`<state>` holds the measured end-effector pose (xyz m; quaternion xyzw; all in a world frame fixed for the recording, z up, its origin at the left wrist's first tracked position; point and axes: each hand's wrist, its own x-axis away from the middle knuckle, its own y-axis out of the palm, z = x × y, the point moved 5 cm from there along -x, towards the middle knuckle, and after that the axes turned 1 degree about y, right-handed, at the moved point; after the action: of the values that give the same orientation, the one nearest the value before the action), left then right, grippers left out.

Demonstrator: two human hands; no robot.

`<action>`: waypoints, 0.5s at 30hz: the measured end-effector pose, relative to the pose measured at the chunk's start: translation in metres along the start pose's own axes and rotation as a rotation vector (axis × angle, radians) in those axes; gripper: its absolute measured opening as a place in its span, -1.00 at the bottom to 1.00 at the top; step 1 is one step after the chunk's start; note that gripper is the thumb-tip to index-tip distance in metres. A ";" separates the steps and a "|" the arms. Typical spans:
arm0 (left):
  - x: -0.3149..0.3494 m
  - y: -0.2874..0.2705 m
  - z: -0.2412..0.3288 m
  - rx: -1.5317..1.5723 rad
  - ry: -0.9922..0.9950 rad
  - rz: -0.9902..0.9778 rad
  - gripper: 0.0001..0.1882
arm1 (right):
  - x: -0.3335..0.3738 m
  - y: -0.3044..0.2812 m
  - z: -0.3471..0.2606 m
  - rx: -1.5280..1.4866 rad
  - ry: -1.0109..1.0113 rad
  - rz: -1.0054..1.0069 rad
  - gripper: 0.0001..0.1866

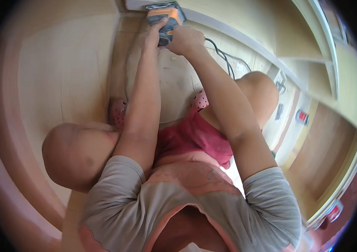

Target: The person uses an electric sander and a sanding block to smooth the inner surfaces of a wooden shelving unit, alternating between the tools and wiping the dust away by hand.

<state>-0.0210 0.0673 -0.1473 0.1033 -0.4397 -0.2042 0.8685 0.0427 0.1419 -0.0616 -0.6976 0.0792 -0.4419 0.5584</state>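
Observation:
An orange and dark grey electric sander [164, 16] is at the top of the head view, its flat pad end against the pale board edge [195, 17] of a wooden cabinet. My left hand [155, 33] grips the sander's body from the left, thumb along its side. On the right, my right hand [185, 40] is wrapped round its rear end. From near my right hand a black power cord [222, 54] trails to the right. Both arms stretch forward between my bent knees. The sander's underside is hidden.
A plain wooden panel [60, 63] rises close on the left. Open cabinet compartments [300, 38] run along the right. A small red and dark can-like object [301, 117] lies on the right, past my knee. My feet in pink dotted shoes [200, 99] rest below the sander.

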 end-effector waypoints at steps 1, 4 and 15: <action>0.001 0.005 -0.005 -0.010 -0.001 0.063 -0.41 | -0.002 0.004 0.008 -0.002 -0.012 -0.030 -0.64; 0.001 0.031 -0.018 -0.062 0.022 0.121 -0.43 | -0.005 0.008 0.033 -0.073 0.020 -0.052 -0.69; 0.006 0.075 -0.069 0.127 0.040 -0.110 -0.53 | 0.020 0.007 0.085 -0.126 0.015 0.007 -0.67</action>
<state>0.0576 0.1315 -0.1570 0.1860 -0.4281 -0.2212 0.8563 0.1173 0.1872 -0.0558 -0.7279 0.1132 -0.4392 0.5143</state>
